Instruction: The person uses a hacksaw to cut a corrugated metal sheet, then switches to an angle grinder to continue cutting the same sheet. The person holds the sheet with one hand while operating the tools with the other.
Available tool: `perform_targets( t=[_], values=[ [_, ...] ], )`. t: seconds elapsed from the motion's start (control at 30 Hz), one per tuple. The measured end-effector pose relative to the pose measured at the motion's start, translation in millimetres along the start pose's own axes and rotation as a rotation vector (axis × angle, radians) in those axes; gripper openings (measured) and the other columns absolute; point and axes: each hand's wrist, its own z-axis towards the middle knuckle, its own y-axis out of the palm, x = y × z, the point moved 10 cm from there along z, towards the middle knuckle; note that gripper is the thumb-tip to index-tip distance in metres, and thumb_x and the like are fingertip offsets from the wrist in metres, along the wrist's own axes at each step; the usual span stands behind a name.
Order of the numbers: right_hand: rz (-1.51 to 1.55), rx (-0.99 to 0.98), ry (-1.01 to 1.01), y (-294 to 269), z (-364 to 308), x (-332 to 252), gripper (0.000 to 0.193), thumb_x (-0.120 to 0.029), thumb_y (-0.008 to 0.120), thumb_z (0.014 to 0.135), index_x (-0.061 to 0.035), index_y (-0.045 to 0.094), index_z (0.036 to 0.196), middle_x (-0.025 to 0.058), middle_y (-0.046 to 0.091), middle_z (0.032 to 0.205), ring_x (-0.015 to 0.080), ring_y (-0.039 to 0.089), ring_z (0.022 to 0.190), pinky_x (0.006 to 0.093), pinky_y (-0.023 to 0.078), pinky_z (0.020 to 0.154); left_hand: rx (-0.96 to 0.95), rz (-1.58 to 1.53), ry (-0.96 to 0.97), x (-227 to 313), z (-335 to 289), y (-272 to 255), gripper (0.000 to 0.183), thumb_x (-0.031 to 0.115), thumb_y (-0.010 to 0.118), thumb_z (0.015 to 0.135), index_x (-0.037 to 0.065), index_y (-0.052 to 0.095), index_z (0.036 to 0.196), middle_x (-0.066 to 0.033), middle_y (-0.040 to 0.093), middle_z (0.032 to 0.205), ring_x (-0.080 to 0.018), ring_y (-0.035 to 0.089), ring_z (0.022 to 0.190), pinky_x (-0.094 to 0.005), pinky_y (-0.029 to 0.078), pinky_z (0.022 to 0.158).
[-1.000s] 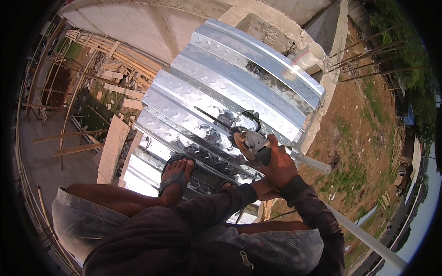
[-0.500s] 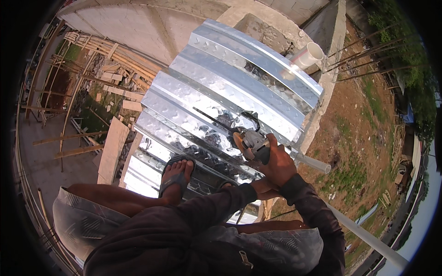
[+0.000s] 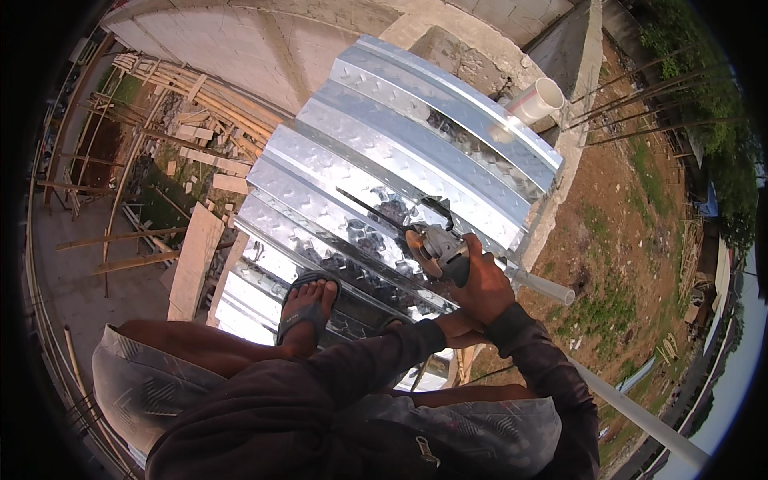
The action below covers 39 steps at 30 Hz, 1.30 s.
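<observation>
My right hand (image 3: 483, 286) is wrapped round the body of an angle grinder (image 3: 445, 250). The grinder's disc end points left, low over a shiny corrugated metal sheet (image 3: 360, 144). Whether the disc touches the metal or spins, I cannot tell. A dark slit (image 3: 364, 202) runs through the sheet left of the disc, and a bent, jagged-looking opening (image 3: 437, 210) lies just beyond the tool. My left hand (image 3: 460, 328) reaches beneath my right wrist, its fingers hidden there. My left foot (image 3: 307, 308), in a dark sandal, stands on the sheet.
A wide pale pipe (image 3: 538, 102) sticks up beyond the sheet's far right corner, by a concrete ledge (image 3: 560, 180). A thinner pipe (image 3: 548, 286) juts out on the right. Lower ground with bamboo poles (image 3: 192, 98) and planks (image 3: 197, 260) lies left; bare soil (image 3: 620, 216) lies right.
</observation>
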Motion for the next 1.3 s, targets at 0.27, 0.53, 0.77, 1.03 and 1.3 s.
perform_targets(
  t=[0.27, 0.53, 0.77, 1.03, 1.3],
  values=[
    [0.006, 0.034, 0.003, -1.5, -5.1, 0.3, 0.095, -0.024, 0.084, 0.075, -0.0118, 0.029, 0.151, 0.0301, 0.062, 0.108, 0.0476, 0.066, 0.094, 0.0518, 0.055, 0.082, -0.006, -0.038, -0.015, -13.4, 5.4, -8.6, 0.047, -0.003, 0.064, 0.090, -0.003, 0.055, 0.136, -0.0174, 0.062, 0.133, -0.0310, 0.060, 0.124, -0.0471, 0.049, 0.110],
    [0.019, 0.014, 0.040, -0.3, -5.1, 5.5, 0.093, -0.013, 0.079, 0.072, -0.0118, 0.028, 0.151, 0.0298, 0.062, 0.108, 0.0494, 0.065, 0.095, 0.0536, 0.055, 0.081, -0.015, 0.020, -0.019, -11.8, 4.4, -6.2, 0.045, 0.002, 0.065, 0.093, -0.002, 0.054, 0.137, -0.0157, 0.061, 0.135, -0.0290, 0.059, 0.125, -0.0461, 0.048, 0.110],
    [0.482, 0.129, 0.122, -25.2, -14.3, 25.3, 0.091, -0.005, 0.075, 0.072, -0.0102, 0.029, 0.150, 0.0272, 0.061, 0.116, 0.0346, 0.067, 0.104, 0.0407, 0.055, 0.088, 0.064, 0.176, 0.008, 7.8, -6.0, 28.5, 0.049, 0.008, 0.068, 0.094, 0.006, 0.052, 0.140, -0.0100, 0.060, 0.137, -0.0249, 0.058, 0.127, -0.0431, 0.048, 0.108],
    [0.388, 0.155, -0.023, -18.3, -17.3, 7.8, 0.086, -0.005, 0.076, 0.074, -0.0061, 0.031, 0.148, 0.0252, 0.065, 0.113, 0.0389, 0.069, 0.100, 0.0424, 0.056, 0.085, 0.125, 0.284, -0.018, -6.0, -12.1, 9.5, 0.053, 0.003, 0.066, 0.090, 0.008, 0.049, 0.140, -0.0078, 0.061, 0.130, -0.0210, 0.061, 0.119, -0.0402, 0.051, 0.102],
    [0.180, 0.051, -0.056, 1.1, 4.1, -12.7, 0.086, -0.013, 0.081, 0.075, -0.0035, 0.033, 0.146, 0.0283, 0.064, 0.113, 0.0447, 0.066, 0.102, 0.0458, 0.055, 0.086, 0.017, 0.047, 0.028, 5.9, -16.1, 5.1, 0.053, 0.000, 0.068, 0.089, 0.002, 0.051, 0.139, -0.0107, 0.059, 0.137, -0.0261, 0.057, 0.128, -0.0448, 0.044, 0.113]
  ],
)
